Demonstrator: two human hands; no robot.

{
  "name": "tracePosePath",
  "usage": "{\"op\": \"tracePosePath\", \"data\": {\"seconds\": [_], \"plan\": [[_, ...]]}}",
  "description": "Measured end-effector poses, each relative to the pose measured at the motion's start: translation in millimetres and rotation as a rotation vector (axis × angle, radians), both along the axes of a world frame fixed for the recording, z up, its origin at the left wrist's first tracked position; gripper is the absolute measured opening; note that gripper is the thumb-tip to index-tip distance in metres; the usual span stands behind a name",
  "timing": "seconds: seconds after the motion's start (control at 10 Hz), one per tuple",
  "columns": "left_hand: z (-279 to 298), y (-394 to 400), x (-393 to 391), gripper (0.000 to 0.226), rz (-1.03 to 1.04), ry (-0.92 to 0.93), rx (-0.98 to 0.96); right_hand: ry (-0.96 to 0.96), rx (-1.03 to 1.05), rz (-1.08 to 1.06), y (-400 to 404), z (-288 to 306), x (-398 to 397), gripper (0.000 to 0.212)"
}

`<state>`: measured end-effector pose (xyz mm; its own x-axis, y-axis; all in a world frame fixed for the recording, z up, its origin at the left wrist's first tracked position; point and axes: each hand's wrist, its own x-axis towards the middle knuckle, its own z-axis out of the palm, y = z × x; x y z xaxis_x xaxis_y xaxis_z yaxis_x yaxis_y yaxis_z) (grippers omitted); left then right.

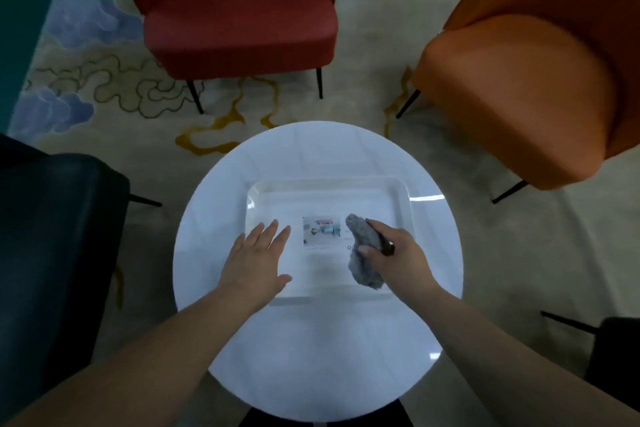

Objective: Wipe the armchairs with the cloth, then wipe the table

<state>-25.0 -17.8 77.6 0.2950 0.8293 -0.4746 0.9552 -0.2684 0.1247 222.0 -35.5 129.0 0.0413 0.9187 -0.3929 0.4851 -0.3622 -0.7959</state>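
Observation:
A round white table (311,350) stands right below me with a white rectangular tray (329,189) on it. My right hand (398,255) grips a crumpled grey cloth (363,253) over the tray's right side. My left hand (258,258) lies flat with straight fingers on the tray's left edge. A red armchair (239,17) stands beyond the table, an orange armchair (526,87) at the right, and a black armchair (52,236) at the left.
A printed sheet with a small picture (322,230) lies in the tray between my hands. A patterned beige rug (104,80) covers the floor. Part of another dark chair (613,357) shows at the lower right. Thin black chair legs stick out toward the table.

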Motion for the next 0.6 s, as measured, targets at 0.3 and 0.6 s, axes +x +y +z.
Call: {"op": "tracePosePath", "data": {"seconds": [0.3, 0.6], "plan": [[-73.5, 20.5, 11.9, 0.092, 0.057, 0.103, 0.025, -0.029, -0.07, 0.232, 53.7, -111.0, -5.2, 0.083], [-58.3, 23.0, 12.7, 0.09, 0.059, 0.115, -0.004, -0.452, -0.091, 0.527, 66.4, -112.8, -9.4, 0.098]]}}
